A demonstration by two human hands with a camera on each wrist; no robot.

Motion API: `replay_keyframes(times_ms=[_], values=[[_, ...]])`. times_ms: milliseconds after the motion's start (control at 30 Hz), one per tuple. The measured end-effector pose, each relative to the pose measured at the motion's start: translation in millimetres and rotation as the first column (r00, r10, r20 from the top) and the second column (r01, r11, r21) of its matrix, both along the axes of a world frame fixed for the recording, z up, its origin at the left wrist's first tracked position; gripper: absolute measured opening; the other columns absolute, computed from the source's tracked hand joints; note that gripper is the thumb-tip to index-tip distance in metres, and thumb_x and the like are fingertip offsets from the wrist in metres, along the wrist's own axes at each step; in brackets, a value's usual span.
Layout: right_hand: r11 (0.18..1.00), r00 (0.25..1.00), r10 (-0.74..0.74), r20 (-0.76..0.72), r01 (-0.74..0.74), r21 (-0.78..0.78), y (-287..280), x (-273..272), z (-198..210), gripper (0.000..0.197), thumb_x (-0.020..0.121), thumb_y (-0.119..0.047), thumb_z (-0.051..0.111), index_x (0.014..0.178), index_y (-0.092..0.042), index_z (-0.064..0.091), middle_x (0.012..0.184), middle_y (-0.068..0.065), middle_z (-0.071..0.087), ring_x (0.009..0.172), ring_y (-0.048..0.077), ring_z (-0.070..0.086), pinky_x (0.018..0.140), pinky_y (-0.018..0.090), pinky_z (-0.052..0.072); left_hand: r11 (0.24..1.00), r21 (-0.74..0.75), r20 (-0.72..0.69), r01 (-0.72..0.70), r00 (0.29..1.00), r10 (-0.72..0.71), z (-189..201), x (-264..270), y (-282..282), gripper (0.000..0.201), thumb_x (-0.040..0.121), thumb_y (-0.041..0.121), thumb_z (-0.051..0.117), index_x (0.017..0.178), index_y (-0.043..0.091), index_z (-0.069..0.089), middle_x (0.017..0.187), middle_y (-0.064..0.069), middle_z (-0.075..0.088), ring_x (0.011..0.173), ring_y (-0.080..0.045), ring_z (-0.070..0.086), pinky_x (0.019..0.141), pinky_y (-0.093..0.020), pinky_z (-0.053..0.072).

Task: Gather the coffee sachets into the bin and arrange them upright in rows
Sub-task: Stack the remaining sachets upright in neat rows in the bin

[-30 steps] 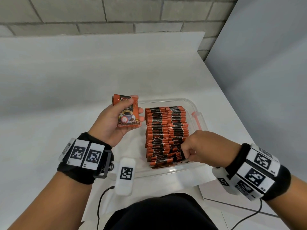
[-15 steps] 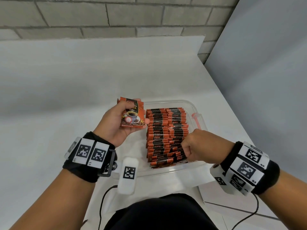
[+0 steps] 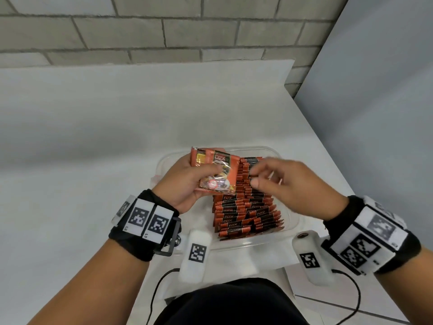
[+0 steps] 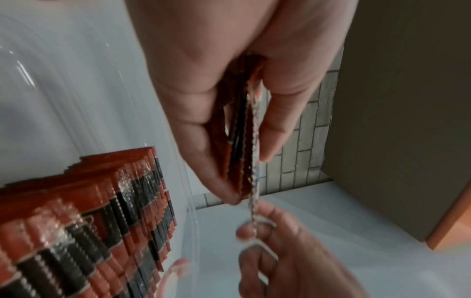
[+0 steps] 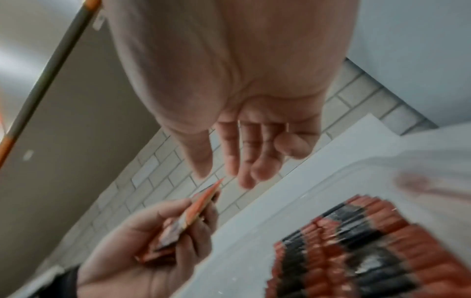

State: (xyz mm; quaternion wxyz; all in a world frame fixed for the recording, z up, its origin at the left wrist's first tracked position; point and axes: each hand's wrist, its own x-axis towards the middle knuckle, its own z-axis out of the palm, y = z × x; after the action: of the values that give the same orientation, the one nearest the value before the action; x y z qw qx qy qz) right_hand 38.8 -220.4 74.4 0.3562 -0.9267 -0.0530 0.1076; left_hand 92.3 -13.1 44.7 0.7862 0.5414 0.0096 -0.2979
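Observation:
My left hand (image 3: 199,179) grips a small stack of orange coffee sachets (image 3: 216,170) above the left part of the clear plastic bin (image 3: 260,242). Inside the bin, many sachets (image 3: 246,214) stand on edge in two packed rows. My right hand (image 3: 254,177) hovers over the rows, empty, with fingers loosely extended and fingertips right at the held stack's edge. In the left wrist view the stack (image 4: 244,145) sits between my left thumb and fingers, and right fingertips (image 4: 247,231) meet its lower edge. The right wrist view shows the right fingers (image 5: 244,161) spread just above the stack (image 5: 193,211).
The bin sits at the near edge of a white table (image 3: 117,137), with its pink latch (image 3: 274,177) on the right side. A grey brick wall (image 3: 164,29) runs behind, and a grey panel (image 3: 375,113) stands to the right.
My right hand left the near end of the rows, opened, and rose toward the stack in my left hand. The left hand shifted right, over the bin.

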Motion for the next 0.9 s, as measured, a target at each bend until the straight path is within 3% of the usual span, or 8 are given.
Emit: replay_keyframes(times_ms=[67, 133, 300, 400, 467, 600, 733, 900], values=[[0.980, 0.992, -0.125, 0.028, 0.119, 0.159, 8, 9, 6, 0.025, 0.087, -0.037, 0.061, 0.110, -0.031, 0.060, 0.091, -0.011, 0.064, 0.080, 0.011, 0.062, 0.074, 0.025, 0.051, 0.999, -0.021, 0.038, 0.050, 0.998, -0.049, 2, -4, -5, 0.035, 0.077, 0.001, 0.062, 0.111, 0.009, 0.062, 0.092, -0.010, 0.072, 0.079, -0.023, 0.071, 0.067, -0.035, 0.059], [0.962, 0.992, -0.128, -0.004, 0.125, 0.241, 15, 14, 7, 0.030, 0.087, -0.034, 0.063, 0.116, -0.028, 0.059, 0.092, -0.008, 0.067, 0.084, 0.022, 0.066, 0.075, 0.035, 0.054, 0.996, -0.035, 0.068, 0.084, 0.994, -0.082, 5, -8, -9, 0.038, 0.073, 0.001, 0.064, 0.109, 0.010, 0.062, 0.090, -0.009, 0.072, 0.079, -0.022, 0.070, 0.065, -0.033, 0.059], [0.913, 0.984, -0.146, -0.107, 0.175, 0.369, 15, 14, 2, 0.018, 0.087, -0.013, 0.065, 0.104, -0.019, 0.065, 0.088, 0.008, 0.070, 0.077, 0.022, 0.066, 0.070, 0.033, 0.053, 0.999, -0.014, 0.079, 0.038, 0.996, -0.037, 9, -9, -5, 0.036, 0.073, 0.015, 0.065, 0.109, 0.012, 0.062, 0.091, -0.007, 0.071, 0.080, -0.021, 0.070, 0.065, -0.032, 0.058], [0.961, 0.993, -0.043, -0.106, 0.070, 0.267, 8, 4, -2, 0.007, 0.089, -0.014, 0.062, 0.091, -0.019, 0.067, 0.082, -0.002, 0.069, 0.069, 0.003, 0.062, 0.064, 0.017, 0.049, 0.997, -0.031, 0.019, -0.073, 0.997, 0.074, 10, -4, 7, 0.038, 0.071, 0.027, 0.064, 0.106, 0.014, 0.062, 0.080, -0.005, 0.067, 0.066, -0.016, 0.065, 0.060, -0.030, 0.056], [0.984, 0.991, 0.063, -0.121, -0.041, 0.173, 9, -4, -8, 0.008, 0.091, -0.014, 0.061, 0.086, -0.019, 0.065, 0.080, -0.004, 0.068, 0.067, 0.002, 0.060, 0.065, 0.009, 0.045, 0.992, -0.047, -0.004, -0.114, 0.993, 0.114, 9, -2, 15, 0.039, 0.071, 0.028, 0.064, 0.107, 0.014, 0.062, 0.079, -0.005, 0.067, 0.064, -0.016, 0.064, 0.059, -0.029, 0.056], [0.980, 0.968, 0.200, -0.150, -0.195, 0.049, 15, -11, -19, 0.007, 0.092, -0.018, 0.060, 0.087, -0.021, 0.063, 0.081, -0.006, 0.067, 0.078, 0.010, 0.062, 0.079, 0.028, 0.050, 0.990, -0.033, -0.009, -0.138, 0.990, 0.138, 8, -2, 23, 0.034, 0.071, 0.027, 0.064, 0.104, 0.016, 0.065, 0.080, -0.005, 0.068, 0.065, -0.016, 0.065, 0.059, -0.028, 0.056], [0.959, 0.944, 0.280, -0.175, -0.285, -0.004, 20, -12, -22, 0.009, 0.093, -0.018, 0.058, 0.089, -0.026, 0.060, 0.080, -0.013, 0.065, 0.078, 0.001, 0.060, 0.071, 0.014, 0.046, 0.991, -0.015, -0.024, -0.136, 0.990, 0.136, 5, -4, 25, 0.035, 0.071, 0.026, 0.064, 0.105, 0.015, 0.066, 0.081, -0.006, 0.068, 0.064, -0.017, 0.065, 0.059, -0.028, 0.057], [0.938, 0.940, 0.320, -0.117, -0.332, -0.098, 27, -17, -29, 0.007, 0.091, -0.020, 0.062, 0.092, -0.022, 0.068, 0.084, -0.013, 0.066, 0.076, 0.002, 0.060, 0.070, 0.015, 0.047, 0.992, -0.018, -0.030, -0.127, 0.992, 0.127, 5, -3, 25, 0.035, 0.072, 0.024, 0.064, 0.105, 0.014, 0.066, 0.080, -0.007, 0.068, 0.063, -0.018, 0.065, 0.058, -0.029, 0.057]])
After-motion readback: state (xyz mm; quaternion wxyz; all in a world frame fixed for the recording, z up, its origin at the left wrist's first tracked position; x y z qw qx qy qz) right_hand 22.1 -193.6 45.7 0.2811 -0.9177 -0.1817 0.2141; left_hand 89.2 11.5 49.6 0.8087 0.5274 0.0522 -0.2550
